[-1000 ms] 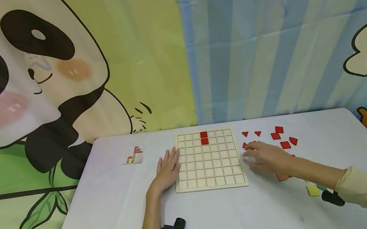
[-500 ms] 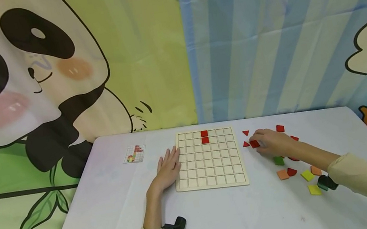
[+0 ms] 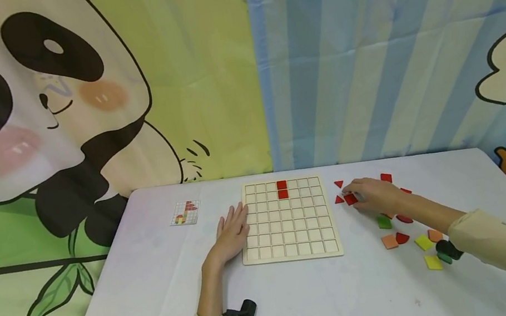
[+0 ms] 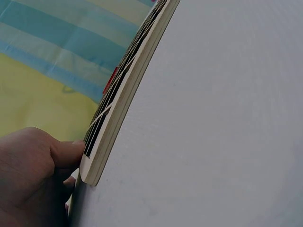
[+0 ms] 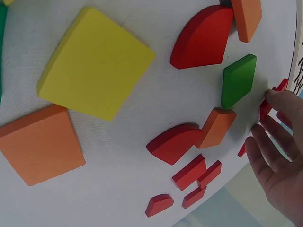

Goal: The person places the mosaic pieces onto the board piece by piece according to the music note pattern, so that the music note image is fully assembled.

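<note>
A pale wooden grid board (image 3: 313, 226) lies mid-table, with two red square tiles (image 3: 282, 189) one below the other near its top edge. My left hand (image 3: 232, 235) lies with fingers straight along the board's left side; in the left wrist view its thumb (image 4: 68, 152) touches the frame. To the right of the board my right hand (image 3: 377, 196) pinches a red square tile (image 3: 350, 199) between thumb and fingertips, low over the table. Two red triangles (image 3: 339, 199) lie just left of that tile.
Right of the board are scattered red pieces, a green tile (image 3: 384, 222), orange tiles (image 3: 389, 241) and yellow tiles (image 3: 433, 262). A small pattern card (image 3: 185, 213) lies left of the board. A printed curtain (image 3: 341, 52) hangs behind the table.
My right hand has moved back and slightly right from beside the board's edge to the red square tile, which its fingers now pinch. The left hand has stayed in place.
</note>
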A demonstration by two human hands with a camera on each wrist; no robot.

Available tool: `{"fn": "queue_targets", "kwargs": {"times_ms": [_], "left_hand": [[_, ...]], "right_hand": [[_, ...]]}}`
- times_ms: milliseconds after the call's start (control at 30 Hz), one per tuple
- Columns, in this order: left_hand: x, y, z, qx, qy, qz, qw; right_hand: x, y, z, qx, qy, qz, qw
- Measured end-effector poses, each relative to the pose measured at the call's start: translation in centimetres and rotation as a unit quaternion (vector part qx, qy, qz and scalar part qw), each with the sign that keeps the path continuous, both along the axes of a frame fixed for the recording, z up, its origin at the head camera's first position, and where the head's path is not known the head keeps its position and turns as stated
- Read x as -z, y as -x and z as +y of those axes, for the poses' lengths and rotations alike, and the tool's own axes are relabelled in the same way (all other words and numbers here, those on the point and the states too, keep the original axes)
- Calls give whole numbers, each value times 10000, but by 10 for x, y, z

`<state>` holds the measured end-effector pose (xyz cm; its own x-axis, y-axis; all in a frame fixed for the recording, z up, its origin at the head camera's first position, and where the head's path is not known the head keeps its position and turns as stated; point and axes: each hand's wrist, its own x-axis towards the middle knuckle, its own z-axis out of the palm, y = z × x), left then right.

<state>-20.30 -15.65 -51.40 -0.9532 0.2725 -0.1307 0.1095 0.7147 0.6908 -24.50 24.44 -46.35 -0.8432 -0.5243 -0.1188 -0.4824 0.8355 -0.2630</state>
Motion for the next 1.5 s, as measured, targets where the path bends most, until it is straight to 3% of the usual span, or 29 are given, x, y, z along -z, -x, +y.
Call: {"fn": "queue_targets", "kwargs": {"times_ms": [200,333,600,833,1033,1267,1500], "left_hand": [[0,0,1,31,6,36,10000],[1,1,1,30,-17,33,10000],[2,1,0,29,58,46,10000],[1,1,1,45,69,16,10000],[1,0,1,18,57,70,10000],[2,1,1,26,66,113,9999],[1,0,1,18,70,121,9999]], "right_hand": [[-1,4,1,-253,-44,287,9993],[-12,7,-9,-368,358,494,9975],[-22,0,-64,-831,1320,39,9878],[-21,-7,-110,-1308,1728,138,9761],[-18,-7,-132,-1242,1753,85,9766],[-8,1,-134,-850,1549,-25,9843],[4,10,-136,-768,1429,-76,9867]]}}
